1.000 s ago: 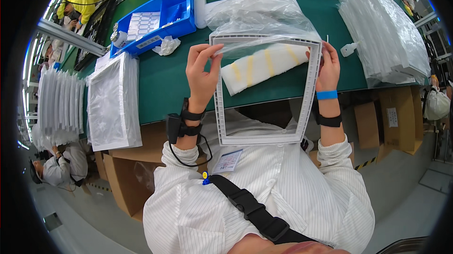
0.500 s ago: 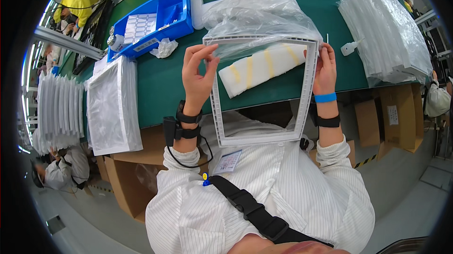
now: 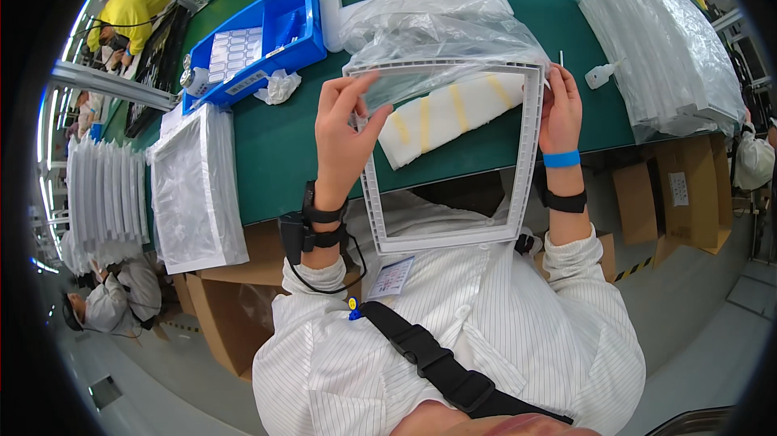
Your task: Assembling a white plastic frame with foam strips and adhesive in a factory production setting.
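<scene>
A white rectangular plastic frame (image 3: pixel 450 240) with a slotted rim is tilted up before me, its lower edge near my shirt. A clear plastic bag (image 3: pixel 441 35) lies over and beyond its top edge. At the upper left corner, my left hand (image 3: pixel 344 130) has thumb and forefinger apart, reaching across the side bar; contact with the bag film cannot be made out. My right hand (image 3: pixel 560 112) is closed at the upper right corner, fingertips pinching the frame and perhaps the bag's edge. Through the opening shows a white foam roll (image 3: pixel 449 119) with yellow bands.
A blue divided bin (image 3: pixel 299 51) with label sheets stands left, crumpled tissue (image 3: pixel 279 86) beside it. Bagged frames (image 3: pixel 194 189) lie left, more (image 3: pixel 105 193) stand stacked farther left. Wrapped pieces (image 3: pixel 664 55) and a small white bottle (image 3: pixel 600 75) are right. Cardboard boxes (image 3: pixel 684 193) stand below the table.
My left thumb has swung right over the frame's opening, and the left fingers have shifted slightly over the corner. My right hand and the frame stay nearly in place.
</scene>
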### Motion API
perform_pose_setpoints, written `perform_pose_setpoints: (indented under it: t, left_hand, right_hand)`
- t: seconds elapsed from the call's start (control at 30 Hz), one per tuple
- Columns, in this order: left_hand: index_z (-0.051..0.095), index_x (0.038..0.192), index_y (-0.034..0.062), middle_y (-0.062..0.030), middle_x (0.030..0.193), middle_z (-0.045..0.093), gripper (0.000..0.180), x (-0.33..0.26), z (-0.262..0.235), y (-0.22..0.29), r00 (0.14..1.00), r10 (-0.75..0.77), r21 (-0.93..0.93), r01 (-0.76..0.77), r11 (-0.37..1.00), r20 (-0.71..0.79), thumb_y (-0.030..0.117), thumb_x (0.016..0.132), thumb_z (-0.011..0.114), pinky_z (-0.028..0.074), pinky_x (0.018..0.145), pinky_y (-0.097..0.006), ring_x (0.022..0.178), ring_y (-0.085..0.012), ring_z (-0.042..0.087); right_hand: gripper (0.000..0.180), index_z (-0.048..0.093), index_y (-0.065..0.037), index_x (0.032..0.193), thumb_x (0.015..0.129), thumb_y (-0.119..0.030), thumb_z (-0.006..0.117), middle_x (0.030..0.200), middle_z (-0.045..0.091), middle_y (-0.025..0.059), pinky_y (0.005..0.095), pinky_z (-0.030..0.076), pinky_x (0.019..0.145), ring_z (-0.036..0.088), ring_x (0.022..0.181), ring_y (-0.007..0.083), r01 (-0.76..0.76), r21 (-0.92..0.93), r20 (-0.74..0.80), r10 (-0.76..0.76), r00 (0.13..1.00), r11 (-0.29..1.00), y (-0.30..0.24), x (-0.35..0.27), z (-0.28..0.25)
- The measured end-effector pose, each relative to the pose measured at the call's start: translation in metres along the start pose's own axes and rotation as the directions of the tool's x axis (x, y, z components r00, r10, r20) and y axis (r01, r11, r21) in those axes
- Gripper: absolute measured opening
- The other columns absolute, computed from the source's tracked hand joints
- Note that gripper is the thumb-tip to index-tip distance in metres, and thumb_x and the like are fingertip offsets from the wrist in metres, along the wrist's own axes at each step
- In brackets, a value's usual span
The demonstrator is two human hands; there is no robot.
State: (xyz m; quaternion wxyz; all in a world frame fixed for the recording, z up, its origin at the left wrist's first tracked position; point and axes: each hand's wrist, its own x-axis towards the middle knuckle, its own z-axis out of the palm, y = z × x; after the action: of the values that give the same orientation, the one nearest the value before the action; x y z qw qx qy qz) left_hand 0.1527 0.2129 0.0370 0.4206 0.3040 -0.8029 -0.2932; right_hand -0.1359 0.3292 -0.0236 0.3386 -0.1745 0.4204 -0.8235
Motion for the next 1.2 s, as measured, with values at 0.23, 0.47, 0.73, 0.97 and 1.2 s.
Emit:
perform_pose_setpoints:
  t: [0.23, 0.47, 0.73, 0.97, 1.2]
  left_hand:
    - [0.071, 0.093, 0.0032, -0.0044, 0.102, 0.053, 0.012, -0.001, 0.000, -0.012, 1.000, -0.011, -0.145, 0.014, 0.989, 0.023, 0.000, 0.082, 0.070, 0.043, 0.074, -0.026, 0.084, -0.0142, 0.053]
    - [0.069, 0.091, 0.0024, -0.0068, 0.111, 0.052, 0.008, -0.007, -0.012, -0.017, 0.988, -0.014, -0.474, 0.087, 0.876, 0.155, 0.000, 0.086, 0.064, 0.041, 0.089, -0.030, 0.101, -0.0188, 0.051]
    - [0.070, 0.085, 0.0065, -0.0045, 0.093, 0.063, 0.011, -0.040, -0.030, -0.014, 0.950, 0.049, -0.052, -0.034, 0.998, 0.308, 0.002, 0.074, 0.072, 0.043, 0.083, -0.032, 0.091, -0.0233, 0.057]
    - [0.067, 0.103, 0.0011, -0.0115, 0.112, 0.058, 0.019, -0.051, -0.056, -0.028, 0.977, 0.062, -0.257, -0.009, 0.966, 0.202, 0.005, 0.084, 0.063, 0.045, 0.089, -0.031, 0.104, -0.0180, 0.056]
    - [0.055, 0.123, -0.0026, -0.0089, 0.115, 0.061, 0.034, -0.016, -0.009, -0.043, 0.793, -0.564, -0.689, 0.542, 0.480, 0.231, 0.023, 0.105, 0.043, 0.047, 0.089, -0.027, 0.101, -0.0133, 0.059]
  right_hand:
    - [0.017, 0.057, -0.004, 0.109, 0.102, -0.018, 0.050, 0.111, 0.063, 0.0098, 0.0356, 0.056, 0.084, 0.065, 0.097, 0.0204, -0.011, 0.205, 0.041, 0.002, 0.999, 0.979, 0.001, -0.007, 0.008]
    - [0.020, 0.056, -0.006, 0.113, 0.103, -0.020, 0.047, 0.115, 0.061, 0.0107, 0.0376, 0.048, 0.095, 0.061, 0.105, 0.0219, -0.076, 0.255, 0.122, 0.046, 0.992, 0.964, 0.007, -0.017, -0.012]
    - [0.016, 0.059, -0.003, 0.104, 0.101, -0.017, 0.051, 0.091, 0.061, 0.0012, 0.0233, 0.048, 0.077, 0.058, 0.084, 0.0086, -0.115, -0.313, 0.003, 0.122, 0.992, 0.943, -0.005, -0.052, -0.025]
    - [0.014, 0.059, -0.004, 0.102, 0.099, -0.015, 0.053, 0.096, 0.059, 0.0005, 0.0227, 0.047, 0.079, 0.056, 0.089, 0.0085, -0.093, -0.551, 0.092, 0.171, 0.981, 0.829, -0.025, -0.072, -0.039]
    - [0.028, 0.057, -0.001, 0.119, 0.099, -0.021, 0.055, 0.106, 0.061, 0.0044, 0.0229, 0.043, 0.083, 0.054, 0.092, 0.0083, -0.115, -0.565, 0.031, 0.161, 0.986, 0.817, -0.014, -0.050, -0.024]
